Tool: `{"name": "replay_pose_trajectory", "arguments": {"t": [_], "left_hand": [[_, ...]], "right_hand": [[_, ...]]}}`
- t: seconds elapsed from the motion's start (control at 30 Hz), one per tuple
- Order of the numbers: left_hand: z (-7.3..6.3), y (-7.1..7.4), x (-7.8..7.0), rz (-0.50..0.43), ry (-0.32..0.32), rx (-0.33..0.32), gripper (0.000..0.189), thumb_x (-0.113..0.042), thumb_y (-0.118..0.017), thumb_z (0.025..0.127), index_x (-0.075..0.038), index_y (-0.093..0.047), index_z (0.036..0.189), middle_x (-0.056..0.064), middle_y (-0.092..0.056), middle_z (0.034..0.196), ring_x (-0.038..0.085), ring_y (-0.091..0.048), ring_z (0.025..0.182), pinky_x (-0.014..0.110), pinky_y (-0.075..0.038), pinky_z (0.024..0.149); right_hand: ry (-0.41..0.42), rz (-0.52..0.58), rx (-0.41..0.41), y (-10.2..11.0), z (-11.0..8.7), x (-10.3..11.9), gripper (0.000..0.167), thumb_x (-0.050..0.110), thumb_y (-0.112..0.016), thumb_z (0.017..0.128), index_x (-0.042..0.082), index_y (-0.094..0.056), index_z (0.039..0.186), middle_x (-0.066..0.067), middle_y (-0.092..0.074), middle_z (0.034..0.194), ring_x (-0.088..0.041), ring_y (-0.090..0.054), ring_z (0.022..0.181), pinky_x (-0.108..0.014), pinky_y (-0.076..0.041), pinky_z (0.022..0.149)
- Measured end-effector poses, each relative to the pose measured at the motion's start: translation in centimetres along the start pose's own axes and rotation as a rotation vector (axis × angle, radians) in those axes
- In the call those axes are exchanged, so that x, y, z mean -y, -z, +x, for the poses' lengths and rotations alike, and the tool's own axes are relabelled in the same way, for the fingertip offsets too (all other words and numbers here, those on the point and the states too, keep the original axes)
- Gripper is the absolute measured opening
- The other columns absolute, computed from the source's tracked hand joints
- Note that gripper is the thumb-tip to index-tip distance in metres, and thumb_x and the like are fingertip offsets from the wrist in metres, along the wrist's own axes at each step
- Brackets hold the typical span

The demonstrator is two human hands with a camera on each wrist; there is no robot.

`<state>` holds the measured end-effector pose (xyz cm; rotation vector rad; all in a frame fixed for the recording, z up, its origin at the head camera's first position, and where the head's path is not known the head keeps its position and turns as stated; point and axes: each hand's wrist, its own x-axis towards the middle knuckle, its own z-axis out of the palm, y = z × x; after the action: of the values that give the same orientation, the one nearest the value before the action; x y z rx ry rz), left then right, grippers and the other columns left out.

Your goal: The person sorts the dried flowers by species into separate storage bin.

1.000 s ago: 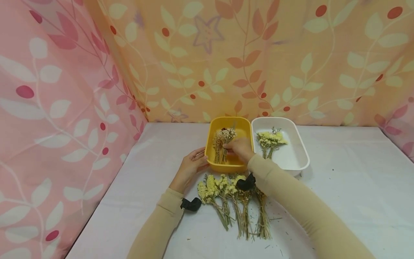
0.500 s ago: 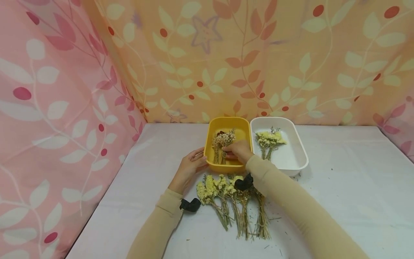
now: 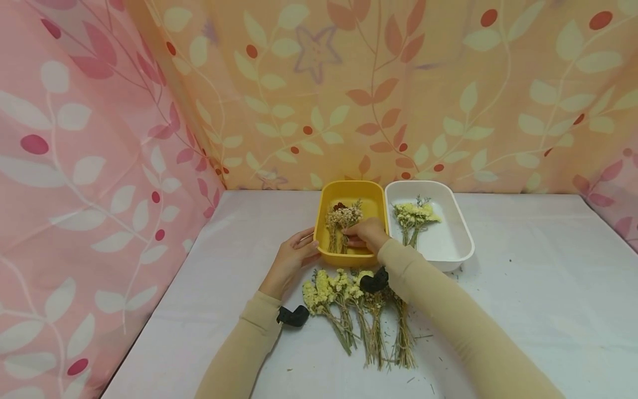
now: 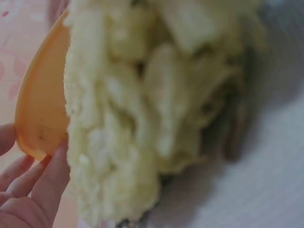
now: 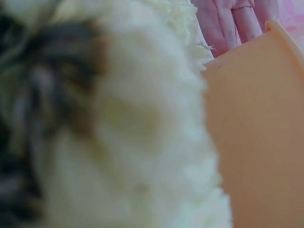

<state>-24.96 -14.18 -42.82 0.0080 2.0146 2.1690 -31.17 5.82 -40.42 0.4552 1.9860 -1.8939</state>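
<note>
A flowered cloth (image 3: 319, 111) hangs behind the counter (image 3: 523, 310), whose white cover gives the dried flowers a plain ground. The white tub (image 3: 452, 235) stands just beside the yellow tub (image 3: 372, 204), at its three o'clock, their rims seemingly touching; side by side, both probably lie within easy reach. At the yellow tub's six o'clock, a row of yellow flower bunches (image 3: 324, 293) lies on the counter, heads towards twelve and stems towards five or six. That probably leaves the stems handiest to the person.

The left hand (image 3: 291, 257), at the yellow tub's eight o'clock, lies with relaxed, fairly straight fingers against its near corner, apparently to steady the light tub. The right hand (image 3: 370, 233) reaches in from four o'clock, thumb and fingertips pinching a pale bunch (image 3: 351, 213) by its stems, likely to spare the brittle heads. That bunch is inside the yellow tub, left of centre, with another small bunch (image 3: 332, 227) at its nine o'clock.

In the white tub, more yellow blooms (image 3: 416, 216) lie towards nine o'clock. Smallest are the stem scraps (image 3: 423, 336) scattered on the counter.
</note>
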Motion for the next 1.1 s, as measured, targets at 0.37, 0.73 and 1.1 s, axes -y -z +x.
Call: {"name": "replay_pose_trajectory", "arguments": {"t": [0.37,0.73,1.1], "left_hand": [[-0.12,-0.01,-0.07,-0.009,0.005,-0.011,0.051,-0.006,-0.058,0.1,-0.006,-0.045,0.149,0.021,-0.047,0.151,0.038,-0.052,0.134,0.044,-0.054,0.104],[0.05,-0.07,0.03,-0.004,0.005,-0.013,0.051,-0.005,-0.058,0.1,-0.006,-0.044,0.15,0.021,-0.046,0.152,0.038,-0.052,0.134,0.043,-0.055,0.103],[-0.03,-0.04,-0.04,0.012,0.0,-0.006,0.05,-0.008,-0.058,0.1,-0.007,-0.045,0.149,0.019,-0.047,0.151,0.037,-0.052,0.134,0.044,-0.054,0.104]], "right_hand": [[-0.012,-0.022,0.009,0.05,-0.13,0.01,0.033,0.004,-0.073,0.089,-0.007,-0.067,0.12,-0.004,-0.068,0.075,-0.013,-0.069,0.058,-0.03,-0.065,0.071],[0.019,-0.063,0.004,0.15,-0.04,-0.02,0.029,0.007,-0.073,0.09,-0.006,-0.068,0.116,-0.006,-0.069,0.08,-0.014,-0.069,0.062,-0.03,-0.065,0.072],[0.069,-0.162,-0.047,-0.13,-0.14,-0.11,0.027,0.01,-0.075,0.089,-0.006,-0.071,0.11,-0.012,-0.073,0.08,-0.018,-0.071,0.062,-0.036,-0.065,0.073]]}}
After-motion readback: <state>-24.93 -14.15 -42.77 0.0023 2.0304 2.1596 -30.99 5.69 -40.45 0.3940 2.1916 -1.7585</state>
